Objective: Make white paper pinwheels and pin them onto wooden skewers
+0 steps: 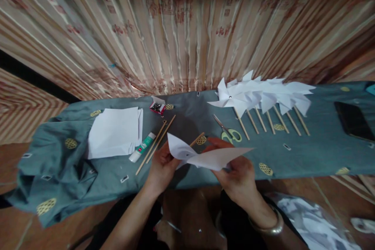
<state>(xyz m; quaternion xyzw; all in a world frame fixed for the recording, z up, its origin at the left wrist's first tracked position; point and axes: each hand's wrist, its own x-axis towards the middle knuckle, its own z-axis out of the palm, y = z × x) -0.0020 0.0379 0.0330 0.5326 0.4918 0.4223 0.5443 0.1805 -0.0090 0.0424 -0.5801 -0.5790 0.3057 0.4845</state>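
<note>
Both hands hold one sheet of white paper with folded, pointed flaps, just above the front edge of the grey-green cloth. My left hand pinches its left flap. My right hand grips the right side from below, thumb on top. A wooden stick lies just behind the paper, partly hidden by it.
A stack of white paper squares, a glue tube and two wooden sticks lie to the left. A small pin box sits behind. Scissors and a row of white pinwheels on sticks lie right; a black phone far right.
</note>
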